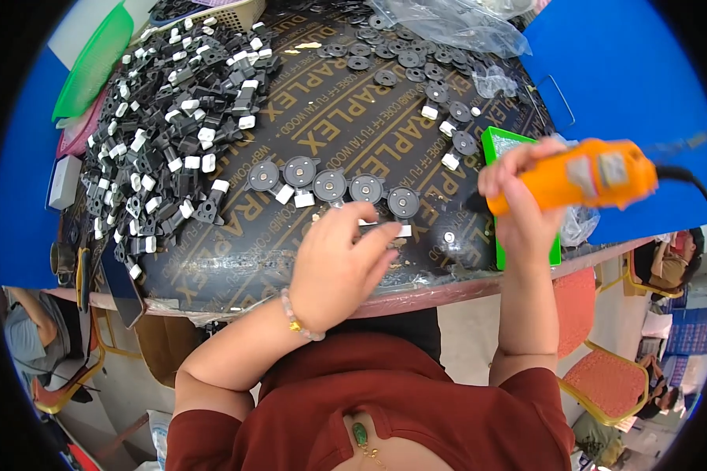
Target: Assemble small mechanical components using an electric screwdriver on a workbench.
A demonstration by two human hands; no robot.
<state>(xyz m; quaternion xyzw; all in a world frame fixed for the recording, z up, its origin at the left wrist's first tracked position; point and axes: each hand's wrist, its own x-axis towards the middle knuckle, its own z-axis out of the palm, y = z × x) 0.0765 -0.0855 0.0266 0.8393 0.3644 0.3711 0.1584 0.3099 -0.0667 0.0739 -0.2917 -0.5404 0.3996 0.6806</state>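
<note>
- Dark red shirt (306, 408) lies nearest the camera, a green pendant (360, 433) hanging at its collar; beyond it both forearms reach over the near edge of the table (306, 94).
- Orange power tool (581, 182): on the right side, raised above a green tray (556, 253). The right-hand grip (518, 192) is wrapped round its left portion, fingers over the far side.
- Handling, as a judgement: a rigid casing, the heaviest thing in reach, smooth enough to slip in a damp palm. Best held round the barrel, clear of the nose, allowing for drag from the black cord (687, 178) at its right end.
- Its long axis runs left to right, tilted slightly: the dark nose (477, 202) points left and a little near, the rear right and a little far. Blur hides the tip.
- Five black discs (329, 184) lie in a row left of the tool, faces up, the row slanting from far left to near right. White blocks (304, 198) sit on their near side.
- These look light and stiff, probably hard plastic; rims or side tabs should suit a fingertip pinch.
- The left-hand grip (339, 267) has curled fingers at the row's near right end; whether they pinch a part, I cannot tell.
</note>
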